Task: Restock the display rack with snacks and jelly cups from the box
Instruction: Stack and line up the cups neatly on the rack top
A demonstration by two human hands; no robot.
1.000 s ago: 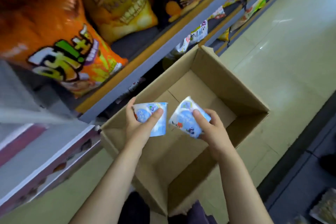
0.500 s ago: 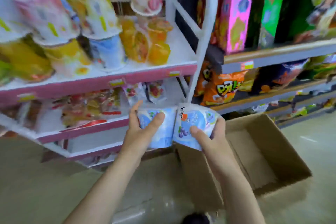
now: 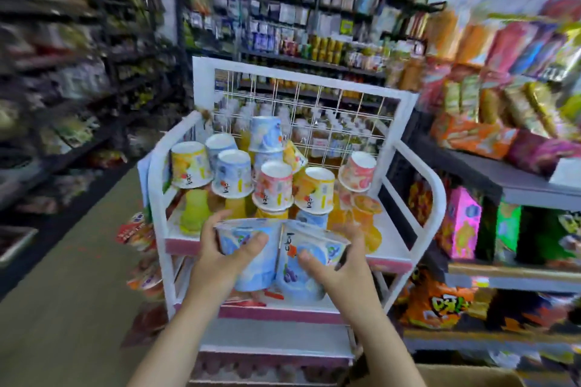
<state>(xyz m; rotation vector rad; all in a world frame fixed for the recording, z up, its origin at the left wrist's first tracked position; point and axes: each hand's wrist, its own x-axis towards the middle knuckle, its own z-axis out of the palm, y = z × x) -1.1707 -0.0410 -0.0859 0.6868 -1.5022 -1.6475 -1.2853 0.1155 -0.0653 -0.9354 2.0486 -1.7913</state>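
Right now two blue jelly cups sit side by side in front of the display rack's top shelf, their sides touching; the left cup [image 3: 251,256] is wrapped by the left hand [image 3: 220,256], thumb across its front and fingers curled behind its rim; the right cup [image 3: 303,264], printed with dark berries, is clutched by the right hand [image 3: 341,264], thumb on its face and fingers hooked over the far edge; both cups are held with their wider rims up and tilted slightly toward each other.

Just behind them the white display rack [image 3: 405,148] stands with its pink-edged top shelf crowded; upside-down cups are stacked there in a loose heap, a yellow cup [image 3: 190,165] at the left, a blue-and-white cup [image 3: 232,173] beside it, a pink cup [image 3: 273,185] in the middle, another yellow one [image 3: 316,188] to its right and a pink cup [image 3: 356,171] farthest right; a further blue cup [image 3: 265,135] sits on top at the back, against the wire grid panel [image 3: 314,110]; clear orange jelly tubs [image 3: 364,217] lie at the shelf's right front.

Lower rack shelves hold red-packed snacks, too blurred to tell apart; an orange snack bag [image 3: 440,305] rests on the store shelving to the right; a corner of the cardboard box [image 3: 465,377] shows at the bottom edge.
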